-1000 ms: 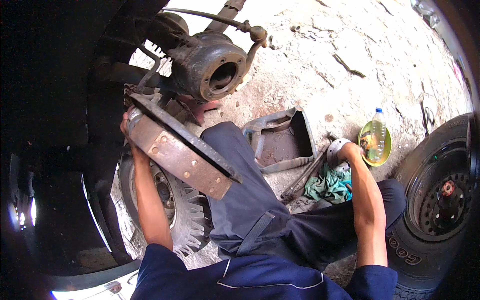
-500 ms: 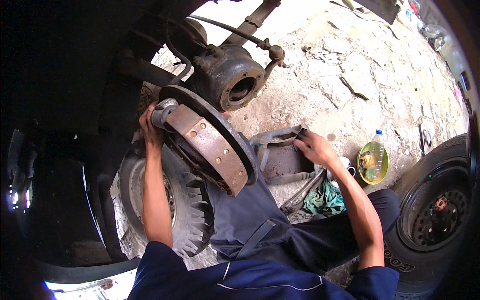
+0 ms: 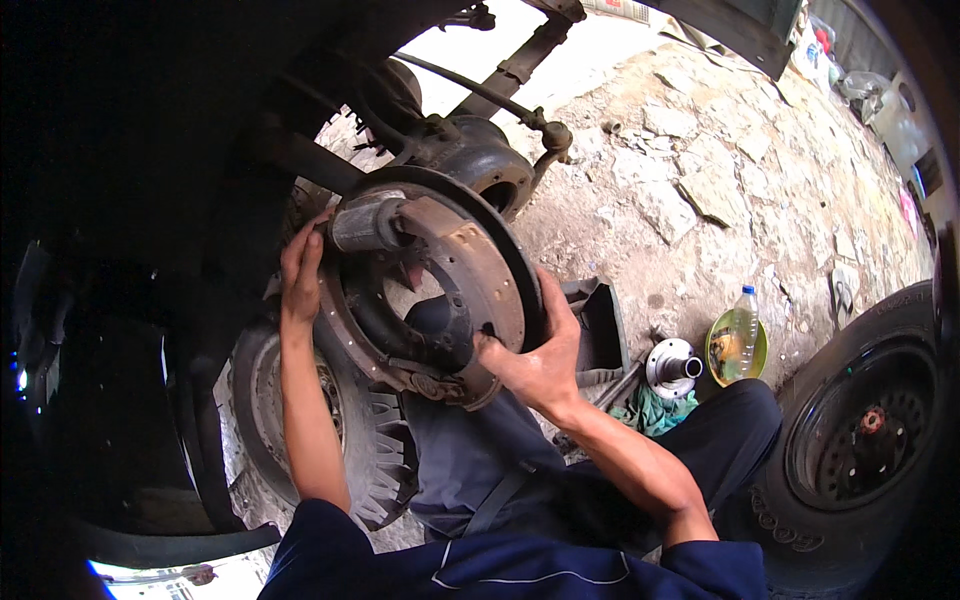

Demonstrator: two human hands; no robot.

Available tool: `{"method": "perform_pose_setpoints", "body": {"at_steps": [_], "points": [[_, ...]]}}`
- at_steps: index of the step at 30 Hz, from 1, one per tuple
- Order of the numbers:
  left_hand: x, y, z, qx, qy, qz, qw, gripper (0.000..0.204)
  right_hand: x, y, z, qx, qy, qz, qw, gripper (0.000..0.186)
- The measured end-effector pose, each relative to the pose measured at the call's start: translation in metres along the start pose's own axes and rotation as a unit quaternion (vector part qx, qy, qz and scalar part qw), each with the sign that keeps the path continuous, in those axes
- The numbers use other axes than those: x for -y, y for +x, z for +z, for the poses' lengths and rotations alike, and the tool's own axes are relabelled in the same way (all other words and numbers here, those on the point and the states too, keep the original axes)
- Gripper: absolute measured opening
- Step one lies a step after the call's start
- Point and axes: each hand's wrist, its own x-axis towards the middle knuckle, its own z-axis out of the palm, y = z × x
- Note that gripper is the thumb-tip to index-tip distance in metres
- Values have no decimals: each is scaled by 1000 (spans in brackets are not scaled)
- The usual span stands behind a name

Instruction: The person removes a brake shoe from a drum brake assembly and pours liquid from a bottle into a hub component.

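Clearly gripping, both hands, on the rusty brake assembly [image 3: 430, 290], a round backing plate with curved brake shoes, held up at the picture's centre, just at seven o'clock from the greasy axle hub [image 3: 480, 165]. Left hand [image 3: 300, 270] clamped over the plate's rim at nine o'clock, fingers wrapped behind the edge. Right hand [image 3: 535, 355] cupped around the rim at four o'clock, thumb pressed on the shoe face, fingers curled behind.

Probably best handled by keeping the two grips opposite each other, so that the heavy disc stays flat to the hub instead of tipping. Worth keeping fingertips off the back edge where plate and hub could pinch. Worth watching the cylinder [image 3: 365, 225] at the plate's eleven o'clock, close beside the left hand. Rust and grease likely slippery, so a firm wrap rather than a fingertip hold.

Tight on the upper left: dark vehicle body and suspension arms close over the assembly from nine to twelve o'clock. Treaded tyre [image 3: 375, 470] lying just under the left forearm at seven o'clock. Lap and legs directly below the plate at six o'clock. More room toward three o'clock, over cracked stone ground, though a grey metal tray [image 3: 600, 330] sits right behind the right hand. Farther out at four o'clock, well apart: a small flanged hub part [image 3: 675, 365], a green rag [image 3: 655, 412], a bottle of yellow liquid [image 3: 742, 340], and a mounted wheel [image 3: 865, 430] at the right rim.
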Motion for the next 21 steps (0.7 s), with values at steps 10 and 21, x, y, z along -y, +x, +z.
{"method": "perform_pose_setpoints", "body": {"at_steps": [10,21], "points": [[28,-208,86,-158,-201,-281,925,72,10,2,-14,-11,49,53,997,79],[-9,-107,118,-201,-93,-193,956,64,39,33,-39,-72,126,-43,989,60]]}}
